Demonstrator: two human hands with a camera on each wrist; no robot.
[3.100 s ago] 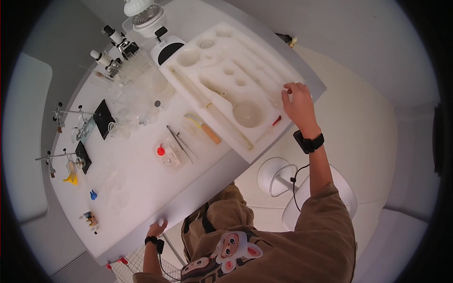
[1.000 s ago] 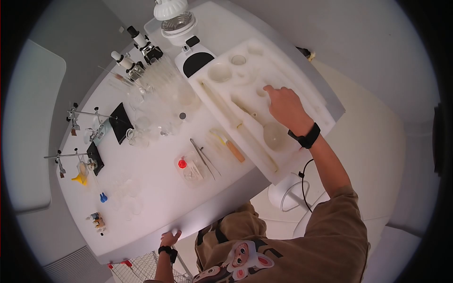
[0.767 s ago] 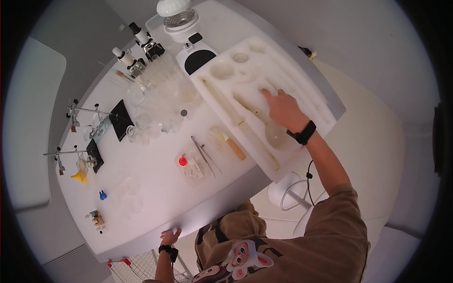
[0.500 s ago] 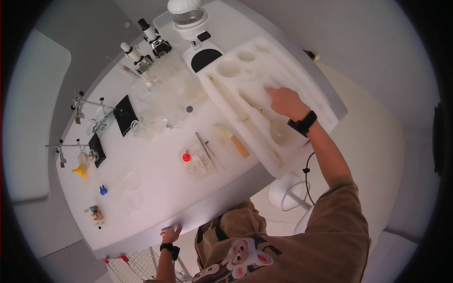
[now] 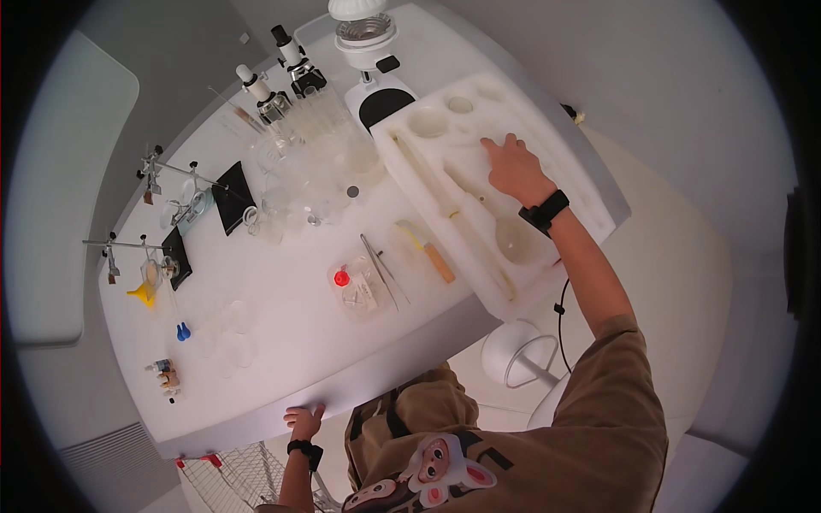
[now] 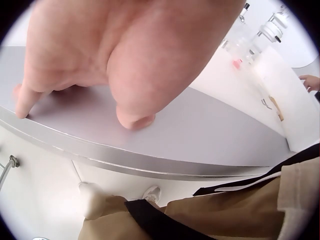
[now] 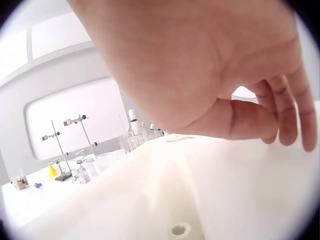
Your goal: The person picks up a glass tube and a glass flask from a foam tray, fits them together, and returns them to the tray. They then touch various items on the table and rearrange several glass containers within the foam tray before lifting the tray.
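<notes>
A white foam tray with shaped recesses lies on the right end of the table. Over its middle is my right hand, fingertips close above the small round hollows. The right wrist view shows that hand with thumb and fingers loosely bent and nothing visible between them. Beneath it a small pale ring sits in a long recess. My left hand rests on the table's front edge; in the left wrist view its thumb and fingertips touch the grey rim.
Beside the tray lie an orange-handled knife, tweezers and a clear box with a red cap. Glassware, microscopes and clamp stands stand farther back. A white stool is below the table.
My right hand has gone from the tray's right edge to its middle, then slightly farther from me. The head view has shifted. My left hand stays on the table edge.
</notes>
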